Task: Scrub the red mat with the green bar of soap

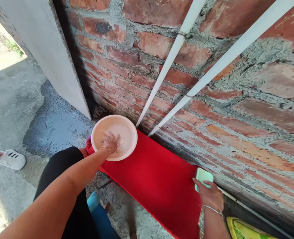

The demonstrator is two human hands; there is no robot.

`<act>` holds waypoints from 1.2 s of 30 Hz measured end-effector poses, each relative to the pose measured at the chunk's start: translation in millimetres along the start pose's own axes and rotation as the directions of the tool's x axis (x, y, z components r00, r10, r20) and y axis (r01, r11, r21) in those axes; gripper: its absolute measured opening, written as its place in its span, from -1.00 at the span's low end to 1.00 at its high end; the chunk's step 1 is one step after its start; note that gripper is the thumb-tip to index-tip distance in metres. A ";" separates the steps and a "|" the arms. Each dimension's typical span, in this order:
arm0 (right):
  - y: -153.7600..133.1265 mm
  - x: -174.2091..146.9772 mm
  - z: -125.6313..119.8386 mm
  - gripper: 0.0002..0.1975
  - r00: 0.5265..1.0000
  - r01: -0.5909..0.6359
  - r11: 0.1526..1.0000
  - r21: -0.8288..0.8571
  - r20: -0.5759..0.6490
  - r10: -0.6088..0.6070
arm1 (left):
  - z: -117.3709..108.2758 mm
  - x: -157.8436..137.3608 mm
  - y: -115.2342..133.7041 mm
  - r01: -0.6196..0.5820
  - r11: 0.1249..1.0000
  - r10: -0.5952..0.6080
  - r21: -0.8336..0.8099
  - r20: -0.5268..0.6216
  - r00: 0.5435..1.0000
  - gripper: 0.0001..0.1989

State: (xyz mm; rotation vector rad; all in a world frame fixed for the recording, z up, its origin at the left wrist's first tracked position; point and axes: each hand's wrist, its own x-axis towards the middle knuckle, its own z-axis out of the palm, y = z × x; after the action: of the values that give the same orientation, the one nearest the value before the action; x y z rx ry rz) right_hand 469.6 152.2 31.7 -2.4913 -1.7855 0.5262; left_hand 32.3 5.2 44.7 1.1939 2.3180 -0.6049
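Note:
My left hand (110,142) is dipped in the water of a pale pink basin (135,141), fingers spread, with a thin bangle at its wrist. Nothing shows in its grasp. The basin stands at the far end of a bench-like surface covered with red cloth (159,176). At the near right end of that cloth, my right hand (210,194) is closed on a mint-green, rounded rectangular soap dish (204,176). The dish is tilted, with thumb and fingers on its edges. A silver bangle circles my right wrist.
A brick wall (142,83) with two white pipes (166,63) runs along the right. A grey slab (62,66) leans near the basin. Another person's white shoe (11,160) is on the wet concrete floor (57,122). A yellow-green object (246,229) lies at lower right.

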 end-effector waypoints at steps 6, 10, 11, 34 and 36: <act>2.7 -17.0 -16.2 -0.46 0.983 -0.162 0.987 0.020 -0.078 0.164 | 1.4 1.2 -1.8 0.009 0.999 -0.008 -0.053 0.003 1.000 0.11; -93.3 -74.3 11.1 -0.52 0.991 0.132 0.982 0.135 0.005 -0.134 | 0.8 -0.1 -1.6 0.007 0.999 -0.007 -0.052 0.005 1.000 0.12; -119.5 -90.8 20.0 -0.53 0.986 0.149 0.979 0.138 0.060 -0.158 | 0.0 -0.7 -1.3 0.007 0.999 -0.007 -0.048 0.005 1.000 0.12; 5.0 -61.5 -6.3 -0.48 0.998 -0.051 0.996 -0.074 0.044 0.055 | -6.6 -7.2 1.1 0.018 1.000 -0.018 0.014 0.000 1.000 0.06; 33.2 -54.2 -16.8 -0.44 0.977 -0.213 0.972 -0.098 0.002 0.214 | -5.6 -7.1 1.5 0.023 1.000 -0.023 0.011 -0.005 1.000 0.07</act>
State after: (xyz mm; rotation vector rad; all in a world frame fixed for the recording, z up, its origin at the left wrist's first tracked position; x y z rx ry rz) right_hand 489.4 93.6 53.9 -2.7712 -1.5926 0.4747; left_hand 36.0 4.7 53.0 1.1767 2.3387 -0.6248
